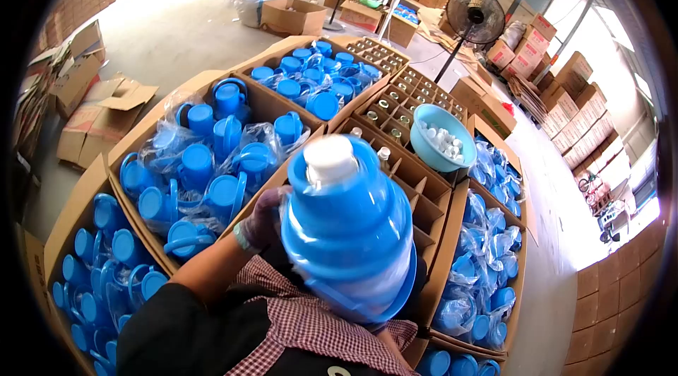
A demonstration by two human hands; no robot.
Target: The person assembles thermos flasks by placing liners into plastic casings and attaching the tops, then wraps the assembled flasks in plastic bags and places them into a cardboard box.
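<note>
A large blue thermos flask point(349, 227) with a white stopper point(329, 159) is held up close in front of my chest, slightly blurred. My left hand point(263, 222), in a dark glove, grips its left side near the shoulder; the fingertips are hidden behind the flask. My right hand is out of sight behind the flask's body, with only a bit of forearm showing below it. Just beyond the flask is a divided carton point(417, 189) with cardboard cells, some holding glass bottle necks. On it rests a light blue basin point(432, 152) of white stoppers.
Open cartons of blue lidded, handled pieces in plastic bags stand left point(201, 167), far left point(106, 263), behind point(311, 79) and right point(473, 277). A black standing fan point(476, 15) is behind. Stacked cartons point(575, 111) line the right side.
</note>
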